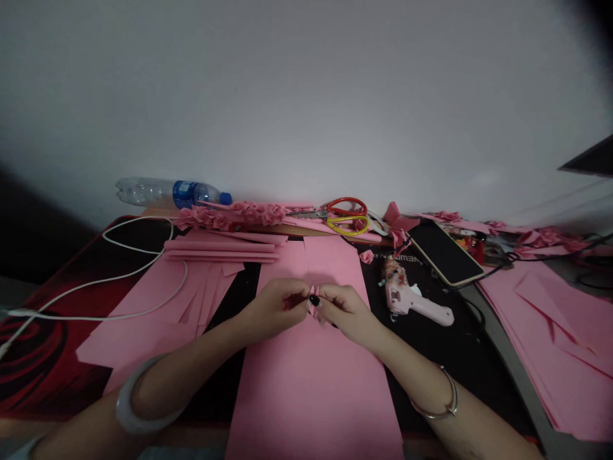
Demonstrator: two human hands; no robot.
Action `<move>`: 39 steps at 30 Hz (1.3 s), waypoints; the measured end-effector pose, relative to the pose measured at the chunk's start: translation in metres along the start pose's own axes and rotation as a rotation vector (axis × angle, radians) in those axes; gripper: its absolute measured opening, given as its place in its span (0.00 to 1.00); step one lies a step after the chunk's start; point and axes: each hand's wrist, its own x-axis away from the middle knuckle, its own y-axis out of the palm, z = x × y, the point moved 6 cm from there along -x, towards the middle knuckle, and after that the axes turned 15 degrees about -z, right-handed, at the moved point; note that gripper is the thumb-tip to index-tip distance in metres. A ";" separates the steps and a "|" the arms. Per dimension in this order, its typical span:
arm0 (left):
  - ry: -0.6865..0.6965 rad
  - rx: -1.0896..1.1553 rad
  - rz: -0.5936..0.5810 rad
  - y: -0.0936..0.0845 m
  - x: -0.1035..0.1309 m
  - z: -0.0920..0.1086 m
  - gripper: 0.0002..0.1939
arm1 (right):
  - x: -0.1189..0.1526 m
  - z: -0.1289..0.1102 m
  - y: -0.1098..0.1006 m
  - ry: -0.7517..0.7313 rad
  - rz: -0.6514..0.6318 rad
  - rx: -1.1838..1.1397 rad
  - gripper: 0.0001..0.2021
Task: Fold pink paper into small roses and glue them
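Between my two hands, over the middle of the table, is a small folded piece of pink paper (313,299). My left hand (282,306) pinches it from one side, and my right hand (345,313) grips the other side with its thumb on top. Fingers cover most of the piece, so its exact shape cannot be made out. Large pink paper sheets (313,396) lie flat beneath both hands. To the right of my right hand rests a pale pink glue gun (421,305) on the black mat. A small pink paper rose (366,257) sits just beyond.
Scissors (347,217) with red and yellow handles lie at the back. Rolled pink paper tubes (220,251) and paper roses (258,213) are on the left, near a plastic bottle (158,191). A white cable (96,316) crosses the left side; a phone (447,252) lies right.
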 end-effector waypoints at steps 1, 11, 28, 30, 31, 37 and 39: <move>-0.003 -0.038 0.016 -0.001 0.000 0.000 0.08 | 0.000 0.000 -0.001 0.004 0.007 0.030 0.14; -0.003 -0.118 0.094 -0.007 0.000 0.005 0.10 | 0.002 -0.002 -0.004 -0.001 -0.031 0.204 0.11; 0.032 -0.121 0.031 -0.004 0.002 0.005 0.09 | 0.002 -0.007 -0.003 -0.024 -0.015 0.266 0.09; -0.008 0.014 -0.013 -0.002 0.001 -0.001 0.08 | 0.001 -0.004 -0.003 -0.021 -0.048 0.165 0.08; -0.023 0.093 -0.038 -0.001 0.001 -0.004 0.08 | 0.001 -0.002 -0.003 -0.023 -0.064 0.103 0.08; -0.072 0.449 -0.148 0.007 -0.001 -0.013 0.11 | 0.000 0.010 -0.003 -0.037 -0.147 -0.246 0.13; -0.109 0.551 -0.190 0.011 -0.002 -0.015 0.12 | -0.001 0.010 -0.002 -0.039 -0.162 -0.299 0.15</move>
